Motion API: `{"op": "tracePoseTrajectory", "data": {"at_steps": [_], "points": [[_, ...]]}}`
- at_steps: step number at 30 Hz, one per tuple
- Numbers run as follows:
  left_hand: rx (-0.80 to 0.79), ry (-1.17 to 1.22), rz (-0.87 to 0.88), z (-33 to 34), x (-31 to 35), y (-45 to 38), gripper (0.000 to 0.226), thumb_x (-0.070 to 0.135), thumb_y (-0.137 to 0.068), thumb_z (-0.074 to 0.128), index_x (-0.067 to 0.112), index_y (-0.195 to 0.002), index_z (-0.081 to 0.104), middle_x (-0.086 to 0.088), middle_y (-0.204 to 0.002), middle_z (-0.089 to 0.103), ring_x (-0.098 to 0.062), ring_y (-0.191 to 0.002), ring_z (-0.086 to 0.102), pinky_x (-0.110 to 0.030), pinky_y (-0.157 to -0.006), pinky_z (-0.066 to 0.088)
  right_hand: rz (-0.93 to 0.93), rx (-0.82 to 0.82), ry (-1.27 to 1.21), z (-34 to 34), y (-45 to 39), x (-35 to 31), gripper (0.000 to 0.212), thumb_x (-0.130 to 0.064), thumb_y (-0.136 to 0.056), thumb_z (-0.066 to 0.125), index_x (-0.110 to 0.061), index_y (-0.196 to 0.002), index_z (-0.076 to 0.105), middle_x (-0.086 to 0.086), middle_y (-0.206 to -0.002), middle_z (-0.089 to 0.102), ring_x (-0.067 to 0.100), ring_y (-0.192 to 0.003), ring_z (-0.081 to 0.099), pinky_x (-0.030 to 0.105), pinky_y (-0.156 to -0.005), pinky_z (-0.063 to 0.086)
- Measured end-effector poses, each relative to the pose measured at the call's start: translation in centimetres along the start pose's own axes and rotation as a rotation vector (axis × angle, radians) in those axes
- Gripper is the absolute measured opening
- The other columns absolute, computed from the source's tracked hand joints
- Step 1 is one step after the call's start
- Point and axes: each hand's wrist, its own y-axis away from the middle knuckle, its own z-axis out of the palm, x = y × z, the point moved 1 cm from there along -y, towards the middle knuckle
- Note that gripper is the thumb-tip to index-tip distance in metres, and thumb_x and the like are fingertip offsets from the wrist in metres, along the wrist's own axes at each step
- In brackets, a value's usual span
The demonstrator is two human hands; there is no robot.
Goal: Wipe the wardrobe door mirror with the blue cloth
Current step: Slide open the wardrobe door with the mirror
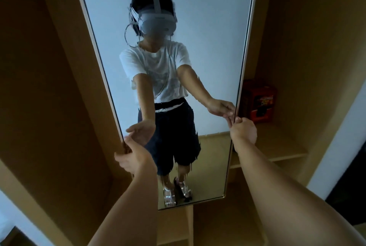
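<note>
Wooden wardrobe (59,87), its tall mirror (208,27) held at both edges

On my feed the left hand (132,156) curls its fingers round the mirror's left edge, and the right hand (244,129) pinches the right edge higher up; both arms reach out straight. I can't see the blue cloth anywhere. A red box (259,101) stands on a shelf (281,148) to the right, behind the mirror
</note>
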Motion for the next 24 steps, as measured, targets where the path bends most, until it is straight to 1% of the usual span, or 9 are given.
{"op": "tracePoseTrajectory", "data": {"at_steps": [3, 6, 8, 10, 14, 17, 19, 21, 24], "points": [[0.091, -0.258, -0.120, -1.5, -4.4, 1.9, 0.071, 0.062, -0.085, 0.043, 0.011, -0.134, 0.036, -0.016, -0.131, 0.047, -0.037, -0.118, 0.046, -0.052, -0.096, 0.039, 0.001, -0.030, 0.076, -0.4, 0.5, 2.1, 0.029, -0.028, -0.102, 0.041, -0.009, -0.113, 0.060, 0.012, -0.109, 0.065, 0.028, -0.097, 0.062, 0.032, -0.067, 0.044], [-0.132, -0.374, -0.092, -1.5, -8.4, 4.2, 0.037, 0.029, -0.092, 0.046, 0.002, -0.118, 0.052, -0.020, -0.114, 0.058, -0.036, -0.099, 0.056, -0.044, -0.080, 0.045, 0.022, -0.067, 0.144, -1.3, 0.1, 4.3, 0.026, -0.025, -0.101, 0.042, -0.012, -0.113, 0.060, 0.010, -0.108, 0.065, 0.022, -0.088, 0.059, 0.030, -0.063, 0.041], [-0.354, -0.489, 0.060, 0.1, -9.9, 6.4, 0.023, 0.021, -0.091, 0.045, 0.004, -0.099, 0.059, -0.019, -0.092, 0.062, -0.034, -0.082, 0.059, -0.039, -0.067, 0.046, 0.013, -0.099, 0.208, -2.2, -1.0, 5.7, 0.021, -0.022, -0.099, 0.045, -0.014, -0.112, 0.060, 0.007, -0.107, 0.064, 0.018, -0.082, 0.054, 0.029, -0.063, 0.043], [-0.536, -0.662, 0.292, 2.6, -10.7, 9.1, 0.017, 0.023, -0.091, 0.044, 0.013, -0.082, 0.054, -0.016, -0.084, 0.060, -0.032, -0.082, 0.059, -0.034, -0.061, 0.044, -0.019, -0.132, 0.316, -3.0, -2.4, 7.0, 0.019, -0.018, -0.097, 0.049, -0.017, -0.112, 0.060, 0.004, -0.110, 0.064, 0.014, -0.082, 0.052, 0.028, -0.066, 0.044], [-0.838, -0.936, 0.727, 7.9, -12.6, 14.8, 0.013, 0.025, -0.092, 0.045, 0.023, -0.081, 0.052, 0.005, -0.076, 0.058, -0.010, -0.065, 0.055, -0.024, -0.050, 0.040, -0.133, -0.220, 0.605, -4.4, -5.5, 9.2, 0.029, -0.015, -0.094, 0.053, -0.023, -0.122, 0.056, -0.002, -0.120, 0.060, 0.013, -0.090, 0.054, 0.028, -0.069, 0.048], [-1.005, -1.060, 0.820, 11.2, -15.2, 17.5, 0.012, 0.025, -0.092, 0.045, 0.027, -0.090, 0.056, 0.007, -0.085, 0.059, -0.010, -0.070, 0.057, -0.024, -0.054, 0.045, -0.245, -0.340, 0.793, -4.8, -8.0, 10.5, 0.038, -0.015, -0.096, 0.051, -0.025, -0.132, 0.050, 0.000, -0.130, 0.056, 0.020, -0.114, 0.054, 0.033, -0.085, 0.053], [-1.047, -1.093, 0.768, 13.5, -16.9, 18.6, 0.021, 0.023, -0.094, 0.043, 0.027, -0.111, 0.054, 0.003, -0.110, 0.056, -0.013, -0.086, 0.058, -0.026, -0.064, 0.047, -0.322, -0.420, 0.877, -4.7, -9.9, 11.2, 0.039, -0.013, -0.095, 0.050, -0.024, -0.132, 0.050, 0.001, -0.132, 0.054, 0.022, -0.117, 0.052, 0.034, -0.086, 0.053], [-1.030, -1.103, 0.677, 15.4, -18.1, 19.1, 0.044, 0.019, -0.095, 0.041, 0.024, -0.139, 0.035, -0.003, -0.138, 0.040, -0.019, -0.106, 0.055, -0.027, -0.072, 0.045, -0.381, -0.505, 0.930, -4.3, -11.5, 11.9, 0.039, -0.011, -0.094, 0.050, -0.021, -0.132, 0.051, 0.003, -0.133, 0.052, 0.023, -0.118, 0.050, 0.034, -0.088, 0.052], [-0.952, -1.064, 0.553, 17.1, -19.0, 19.4, 0.061, 0.012, -0.094, 0.040, 0.024, -0.147, 0.013, -0.009, -0.149, 0.023, -0.026, -0.119, 0.047, -0.035, -0.088, 0.047, -0.442, -0.609, 0.992, -3.0, -13.3, 13.0, 0.041, -0.007, -0.094, 0.049, -0.018, -0.133, 0.050, 0.006, -0.132, 0.051, 0.024, -0.115, 0.051, 0.034, -0.087, 0.050]]}}
